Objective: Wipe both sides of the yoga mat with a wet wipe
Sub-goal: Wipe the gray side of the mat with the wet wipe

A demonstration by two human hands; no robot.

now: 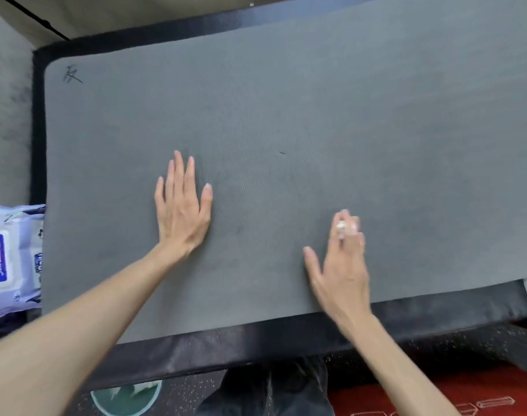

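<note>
Wipes pack (11,256) lies left of yoga mat (286,115).

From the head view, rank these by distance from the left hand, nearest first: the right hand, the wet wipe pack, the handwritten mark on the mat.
Measured from the left hand, flat on the yoga mat:
1. Right hand, to its right near the mat's front edge.
2. Handwritten mark, at the mat's far left corner.
3. Wet wipe pack, off the mat's left edge.
The last two are nearly tied.

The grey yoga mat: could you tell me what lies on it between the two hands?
Nothing: in the head view only bare grey yoga mat separates the flat left hand from the right hand.
</note>
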